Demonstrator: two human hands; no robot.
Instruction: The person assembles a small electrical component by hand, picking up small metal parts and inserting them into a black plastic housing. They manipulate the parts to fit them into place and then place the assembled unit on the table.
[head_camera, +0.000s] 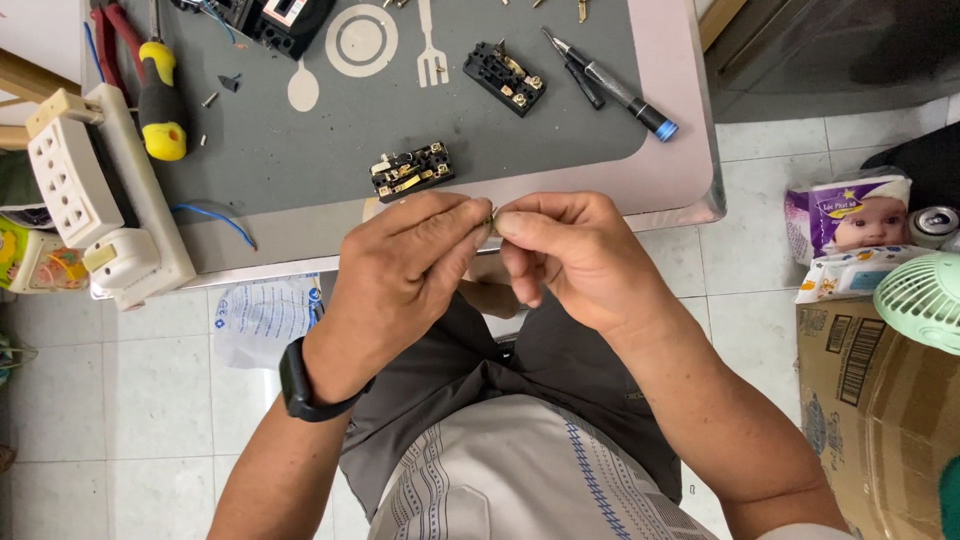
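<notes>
My left hand (405, 270) and my right hand (570, 255) meet fingertip to fingertip in front of the low table's near edge, both pinching a tiny brass-coloured metal part (491, 218) that is mostly hidden by the fingers. A black band sits on my left wrist. Just beyond my hands, a black socket insert with brass contacts (411, 171) lies on the grey mat (300, 150). A second black insert (504, 78) lies farther back.
A yellow-handled screwdriver (161, 100), red pliers (108, 40) and a white power strip (95, 200) lie at the left. A slim screwdriver with a blue cap (615, 87) is at the right. A cardboard box (880, 400) and a green fan (922, 298) stand on the tiled floor.
</notes>
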